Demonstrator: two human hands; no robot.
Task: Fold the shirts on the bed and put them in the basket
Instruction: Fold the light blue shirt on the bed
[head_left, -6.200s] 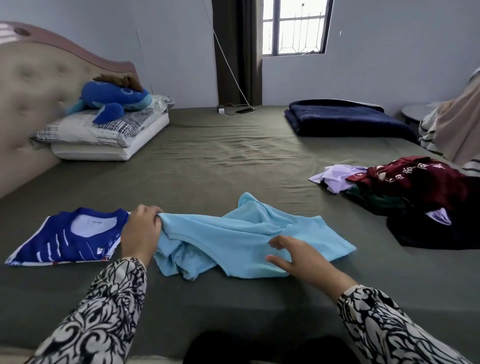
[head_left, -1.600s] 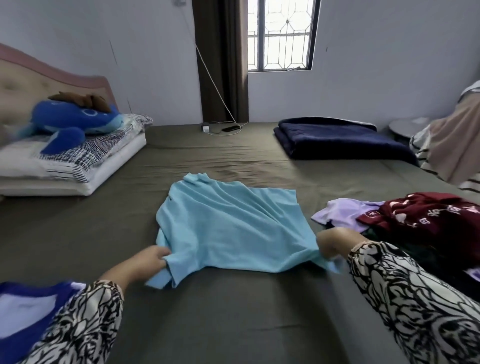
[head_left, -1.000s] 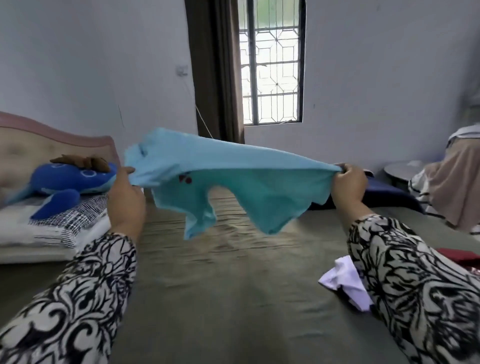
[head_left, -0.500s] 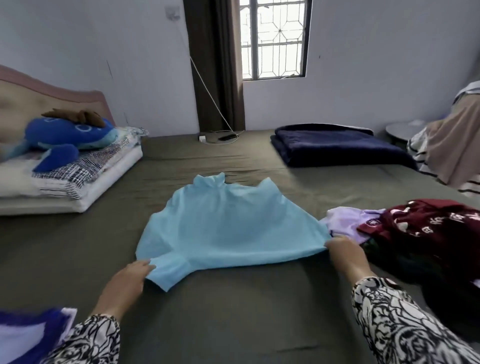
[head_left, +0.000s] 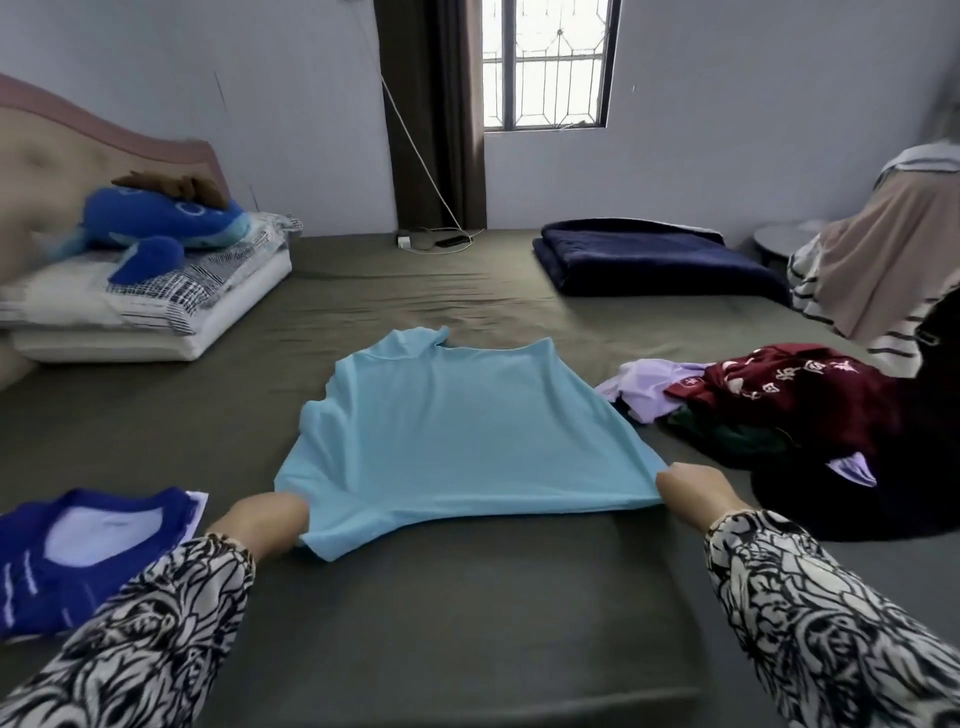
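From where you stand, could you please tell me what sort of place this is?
Most likely a home bedroom: a wide bed with an olive-green sheet and padded beige headboard, stacked white pillows, and a barred window beside a dark brown curtain.

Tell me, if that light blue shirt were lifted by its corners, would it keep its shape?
Probably not. The light blue shirt lies flat yet rumples at its far edge, so it would likely sag. It looks thin, probably light. Left hand and right hand grip its near corners.

Two long sleeves (head_left: 810, 623), black-and-white swirling, perhaps floral print, bare left hand (head_left: 262, 522), bare right hand (head_left: 693, 491)
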